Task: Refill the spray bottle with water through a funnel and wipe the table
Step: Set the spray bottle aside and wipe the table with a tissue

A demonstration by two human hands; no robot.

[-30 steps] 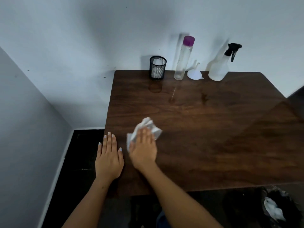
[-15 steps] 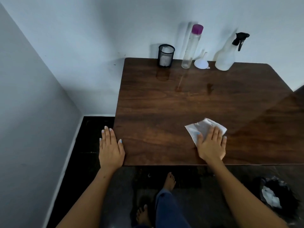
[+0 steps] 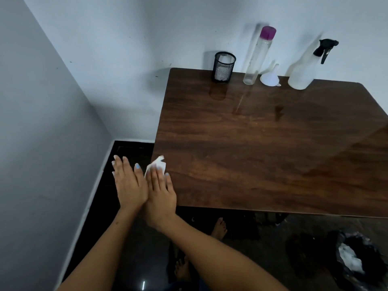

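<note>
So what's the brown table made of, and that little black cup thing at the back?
The dark brown rectangular table looks like wood or a wood-look laminate: grain streaks show, and its glossy top mirrors the things standing on it. The small black round cup looks like metal wire mesh, since you can see something white through its tiny holes.

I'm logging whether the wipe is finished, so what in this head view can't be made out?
- Tissue: mostly hidden under the right hand at the table's left edge.
- Left hand: whether it touches the table cannot be told.
- Spray bottle: frosted and small, water level unreadable.
- Table: right corner cut off by the frame; glare hides any wetness.
- Bin: dark, contents unclear.
</note>
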